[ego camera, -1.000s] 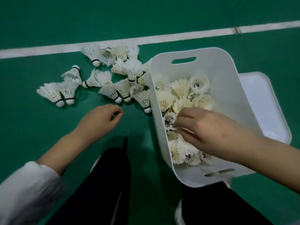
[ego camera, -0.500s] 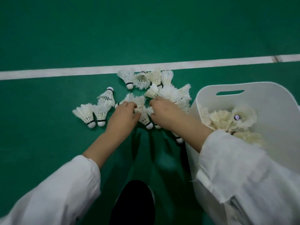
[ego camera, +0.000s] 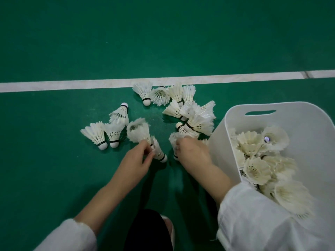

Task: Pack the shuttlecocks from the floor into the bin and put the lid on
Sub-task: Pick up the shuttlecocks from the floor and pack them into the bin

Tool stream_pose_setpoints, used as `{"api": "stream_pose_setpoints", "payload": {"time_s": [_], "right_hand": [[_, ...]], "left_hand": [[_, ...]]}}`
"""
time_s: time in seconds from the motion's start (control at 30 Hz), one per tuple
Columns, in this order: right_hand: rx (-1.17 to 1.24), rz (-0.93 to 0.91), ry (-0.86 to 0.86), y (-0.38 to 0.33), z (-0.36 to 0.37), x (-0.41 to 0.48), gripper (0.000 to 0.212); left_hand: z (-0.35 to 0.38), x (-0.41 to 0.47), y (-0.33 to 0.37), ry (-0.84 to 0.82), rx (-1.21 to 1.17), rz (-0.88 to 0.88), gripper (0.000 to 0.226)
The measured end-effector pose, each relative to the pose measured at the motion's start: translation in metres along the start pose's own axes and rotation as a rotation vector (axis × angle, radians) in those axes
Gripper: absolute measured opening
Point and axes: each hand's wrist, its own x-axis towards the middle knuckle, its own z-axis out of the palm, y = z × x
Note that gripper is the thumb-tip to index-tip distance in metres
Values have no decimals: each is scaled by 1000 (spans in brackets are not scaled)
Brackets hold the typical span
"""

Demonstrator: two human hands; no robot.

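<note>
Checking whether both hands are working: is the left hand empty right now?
No, the left hand pinches a shuttlecock, whose feathers fan out just beyond it.

White shuttles (ego camera: 97, 134) (blk-banded), grn floor (ego camera: 54, 178)

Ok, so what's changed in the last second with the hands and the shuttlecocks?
The right hand came out of the bin and moved left to the floor pile, where it now grips at least one shuttlecock. The left hand, empty before, reached forward and now holds two shuttlecocks. Unchanged: the bin's contents and the three shuttlecocks at the left.
</note>
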Motion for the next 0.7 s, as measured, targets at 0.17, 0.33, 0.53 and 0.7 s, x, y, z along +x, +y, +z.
{"api": "stream_pose_setpoints", "payload": {"time_s": [0.17, 0.33, 0.53, 0.7], "right_hand": [[215, -48, 25, -6, 19, -17, 26], [211, -19, 7, -6, 32, -32, 27], [204, 33, 31, -7, 21, -37, 18], [201, -1, 21, -7, 22, -41, 18]], "left_hand": [[-2, -26, -11, -11, -76, -20, 10], [-6, -40, -16, 1, -63, 16, 10], [-4, -47, -9, 88, -510, -257, 18], [-13, -48, -9, 16, -213, -237, 17]]}}
